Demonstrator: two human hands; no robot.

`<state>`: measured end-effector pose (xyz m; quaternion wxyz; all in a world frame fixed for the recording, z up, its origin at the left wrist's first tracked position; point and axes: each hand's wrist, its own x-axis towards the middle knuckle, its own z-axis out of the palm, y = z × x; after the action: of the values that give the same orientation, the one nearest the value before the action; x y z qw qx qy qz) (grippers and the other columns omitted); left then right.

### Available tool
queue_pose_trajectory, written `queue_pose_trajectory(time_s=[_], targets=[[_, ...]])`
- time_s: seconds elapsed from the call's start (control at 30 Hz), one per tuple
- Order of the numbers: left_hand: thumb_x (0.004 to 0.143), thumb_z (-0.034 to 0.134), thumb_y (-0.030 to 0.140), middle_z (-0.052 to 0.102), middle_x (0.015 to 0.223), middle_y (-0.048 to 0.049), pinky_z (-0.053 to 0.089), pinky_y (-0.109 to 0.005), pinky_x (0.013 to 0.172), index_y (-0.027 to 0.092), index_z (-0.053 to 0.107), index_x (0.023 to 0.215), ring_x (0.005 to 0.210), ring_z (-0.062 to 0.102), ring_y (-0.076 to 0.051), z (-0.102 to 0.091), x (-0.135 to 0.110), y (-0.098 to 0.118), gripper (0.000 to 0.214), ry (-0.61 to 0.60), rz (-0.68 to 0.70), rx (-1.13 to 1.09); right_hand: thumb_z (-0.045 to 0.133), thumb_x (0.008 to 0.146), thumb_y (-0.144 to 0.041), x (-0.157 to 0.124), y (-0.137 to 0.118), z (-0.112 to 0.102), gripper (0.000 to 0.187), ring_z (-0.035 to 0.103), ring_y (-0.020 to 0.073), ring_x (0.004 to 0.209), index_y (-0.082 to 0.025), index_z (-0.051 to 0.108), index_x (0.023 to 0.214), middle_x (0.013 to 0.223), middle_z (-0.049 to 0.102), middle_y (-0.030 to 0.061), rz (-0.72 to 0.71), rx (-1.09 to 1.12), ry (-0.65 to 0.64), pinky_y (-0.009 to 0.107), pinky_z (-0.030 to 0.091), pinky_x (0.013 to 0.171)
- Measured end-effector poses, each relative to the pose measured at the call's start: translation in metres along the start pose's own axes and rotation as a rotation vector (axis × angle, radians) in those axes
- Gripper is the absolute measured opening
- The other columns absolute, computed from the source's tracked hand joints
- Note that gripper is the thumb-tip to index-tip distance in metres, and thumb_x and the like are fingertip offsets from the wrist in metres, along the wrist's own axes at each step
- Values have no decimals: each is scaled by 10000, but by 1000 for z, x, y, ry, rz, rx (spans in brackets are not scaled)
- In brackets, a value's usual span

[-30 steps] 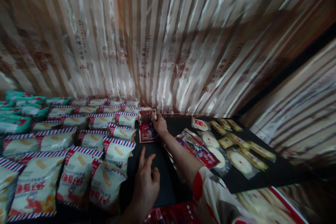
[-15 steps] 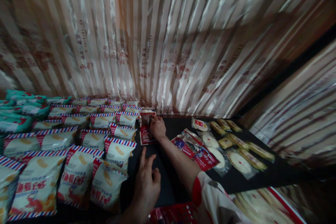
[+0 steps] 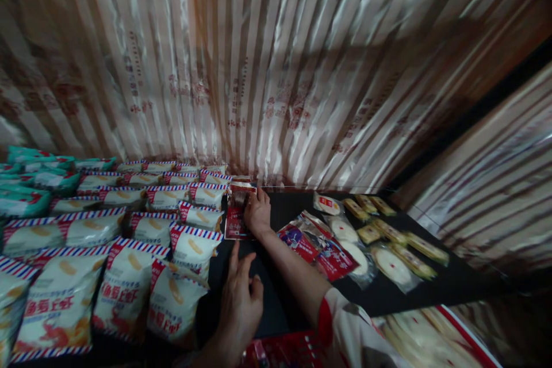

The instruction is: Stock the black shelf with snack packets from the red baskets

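Note:
My right hand [image 3: 259, 213] reaches to the back of the black tabletop and grips a flat dark red food packet [image 3: 235, 221] by its right side; the fingertips are partly hidden. Under and behind that packet another packet's edge shows. Nearer to me, my left hand [image 3: 242, 302] hovers over the black surface with fingers apart and nothing in it. Close to its left stand puffy white snack bags [image 3: 175, 302] with red and blue striped edges. Below my right forearm, more red packets [image 3: 288, 351] lie at the bottom edge.
Rows of white bags fill the left, with green bags [image 3: 26, 201] beyond. On the right lie loose red and purple packets [image 3: 323, 247], round white wrapped cakes [image 3: 393, 264] and yellowish wrapped bars [image 3: 425, 247]. A box [image 3: 431, 333] of pale goods sits front right. Striped sheeting [image 3: 276, 69] hangs behind.
The dark red packet in my right hand has shifted slightly left and tilted, uncovering more behind its top edge. My left hand stays nearly still.

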<state>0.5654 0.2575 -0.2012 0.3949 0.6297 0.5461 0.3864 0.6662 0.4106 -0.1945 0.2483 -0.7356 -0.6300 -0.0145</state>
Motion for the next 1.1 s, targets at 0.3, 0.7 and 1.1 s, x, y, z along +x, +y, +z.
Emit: queue_pose_trajectory(time_s=[0.3, 0.7, 1.1], targets=[[742, 439, 82, 366, 1431, -139, 501, -349, 906, 172, 590, 1128, 1177, 524, -230, 3, 1, -6, 424, 39, 22, 28, 467, 871, -385, 5, -16, 7, 468, 204, 279, 1369, -255, 465, 1320, 1461, 351, 79, -138, 36, -129, 440, 211, 1064], [745, 443, 94, 399, 1410, -128, 520, -335, 861, 187, 596, 1127, 1100, 574, -217, 1, 0, -3, 422, 36, 23, 30, 498, 838, -327, -6, -9, 11, 496, 184, 245, 1379, -237, 448, 1324, 1452, 375, 41, -208, 82, -173, 437, 154, 1080], [748, 415, 80, 348, 1442, -141, 508, -328, 888, 168, 589, 1123, 1089, 585, -206, 6, -1, -9, 423, 29, 33, 27, 436, 874, -340, -10, -12, 14, 501, 179, 248, 1379, -235, 402, 1362, 1467, 348, 34, -253, 37, -185, 432, 180, 1076]])
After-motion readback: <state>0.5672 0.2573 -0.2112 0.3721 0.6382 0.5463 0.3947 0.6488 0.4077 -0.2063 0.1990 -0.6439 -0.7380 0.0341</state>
